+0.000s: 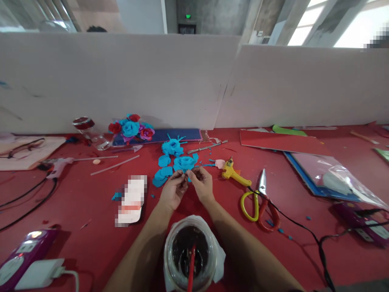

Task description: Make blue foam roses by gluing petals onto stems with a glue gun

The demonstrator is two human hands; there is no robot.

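A blue handmade flower point(184, 162) with layered petals is held in front of me at the middle of the table. My left hand point(174, 190) pinches its lower edge from the left, fingers closed. From the right, my right hand point(201, 183) grips the same edge between thumb and fingers. Just behind lies a second blue piece point(172, 147) with thin strips sticking out. Loose blue petals point(161, 177) are piled left of my hands. To the right rests a yellow glue gun point(234, 173), beside scissors point(261, 202) with one yellow and one red handle.
A cup with a red straw point(191, 255) stands between my forearms. A phone point(131, 200) lies to the left. Behind are a tipped clear bottle point(94, 134) and a flower bunch point(131, 128). Cables and purple power strips point(361, 225) flank both sides; a white partition point(121, 81) borders the back.
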